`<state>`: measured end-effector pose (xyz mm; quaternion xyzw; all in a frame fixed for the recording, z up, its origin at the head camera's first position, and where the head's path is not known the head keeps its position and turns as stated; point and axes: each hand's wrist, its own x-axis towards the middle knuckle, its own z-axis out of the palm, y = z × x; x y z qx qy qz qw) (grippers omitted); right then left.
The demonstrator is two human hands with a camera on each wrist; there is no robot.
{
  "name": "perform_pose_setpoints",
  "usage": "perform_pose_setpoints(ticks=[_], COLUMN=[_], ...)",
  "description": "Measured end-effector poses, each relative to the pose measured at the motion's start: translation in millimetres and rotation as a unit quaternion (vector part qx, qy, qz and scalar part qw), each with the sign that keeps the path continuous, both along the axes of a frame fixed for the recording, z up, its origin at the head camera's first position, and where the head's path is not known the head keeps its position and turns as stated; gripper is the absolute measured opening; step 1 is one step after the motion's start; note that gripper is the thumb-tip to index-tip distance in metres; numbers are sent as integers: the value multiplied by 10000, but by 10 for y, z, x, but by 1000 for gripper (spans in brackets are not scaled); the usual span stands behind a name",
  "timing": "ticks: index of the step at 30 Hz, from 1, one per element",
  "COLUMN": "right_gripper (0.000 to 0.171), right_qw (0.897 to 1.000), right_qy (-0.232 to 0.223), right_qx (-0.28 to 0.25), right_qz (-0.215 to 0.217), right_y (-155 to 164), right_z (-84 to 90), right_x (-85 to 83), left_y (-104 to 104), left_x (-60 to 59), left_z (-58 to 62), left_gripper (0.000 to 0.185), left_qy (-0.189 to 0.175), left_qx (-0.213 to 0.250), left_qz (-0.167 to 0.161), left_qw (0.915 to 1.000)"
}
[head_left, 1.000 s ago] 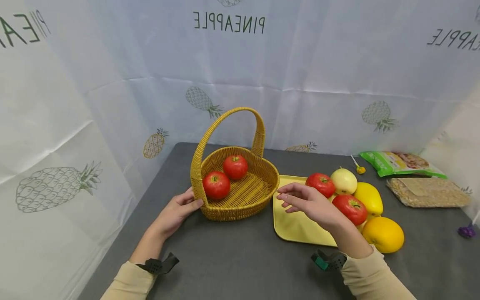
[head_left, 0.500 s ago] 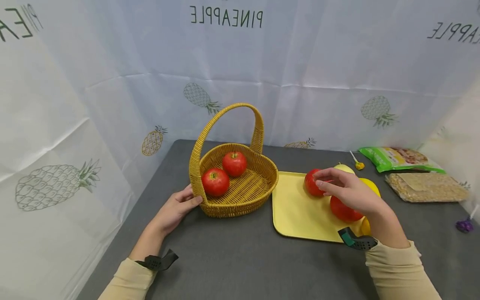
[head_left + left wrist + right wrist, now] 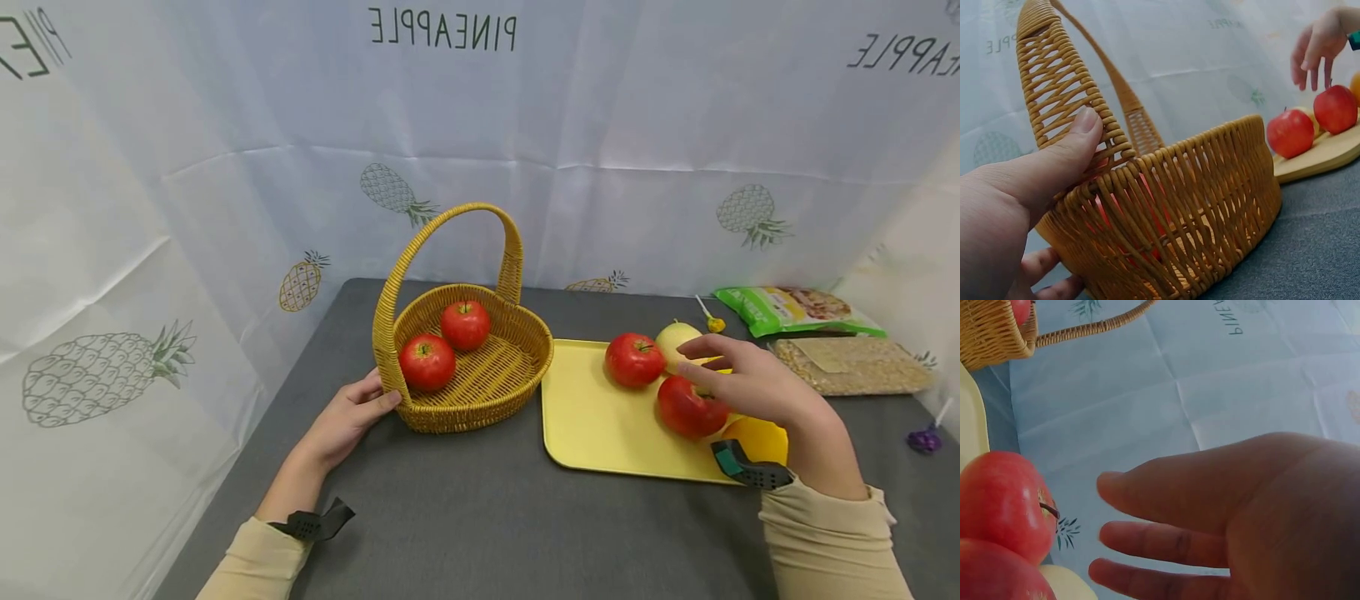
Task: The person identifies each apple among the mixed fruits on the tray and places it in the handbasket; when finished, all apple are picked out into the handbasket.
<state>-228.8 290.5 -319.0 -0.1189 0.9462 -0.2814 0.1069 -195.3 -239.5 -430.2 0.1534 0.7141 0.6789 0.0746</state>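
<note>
Your left hand [image 3: 347,421] rests against the woven yellow wicker basket with an arched handle [image 3: 480,379], which sits toward the left half of the dark grey table [image 3: 465,517]; your thumb presses the foot of the handle, the other fingers lie along the wall, and it is a light hold rather than a firm grasp. Two red apples sit in the basket, one at the near left [image 3: 427,362] and one behind it [image 3: 465,324].

Your right hand [image 3: 757,387] hovers with fingers spread and relaxed, holding nothing, just above the near red apple [image 3: 686,408] on the flat pale yellow tray [image 3: 600,417], which lies just right of the basket. A second red apple on the tray [image 3: 634,359] sits toward its far edge, beside a pale yellow-white round fruit [image 3: 675,340]. Your palm and wrist hide much of the yellow fruit [image 3: 761,437] at the tray's right edge.

Near the table's far right corner lie a green printed snack bag [image 3: 795,310] and a clear packet of brown grains [image 3: 851,365]; a small purple thing [image 3: 922,437] sits at the right edge.

The left wrist view shows your thumb on the weave, which the head view only hints at. The right wrist view shows your open fingers clear of the apples, from below.
</note>
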Motion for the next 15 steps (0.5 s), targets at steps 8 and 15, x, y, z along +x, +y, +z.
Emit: perform_pose_setpoints(ticks=[8, 15], right_gripper=[55, 55], right_qw=[9992, 9985], right_qy=[-198, -357], right_qx=[266, -2], right_qz=[217, 409], right_y=[4, -29], right_z=[-49, -61], right_x=[-31, -8], left_y=[-5, -3], left_x=[5, -6], left_z=[-10, 0], left_gripper=[46, 46], left_qy=[17, 10], left_qx=[46, 75], left_qz=[-35, -61], left_qw=[10000, 10000])
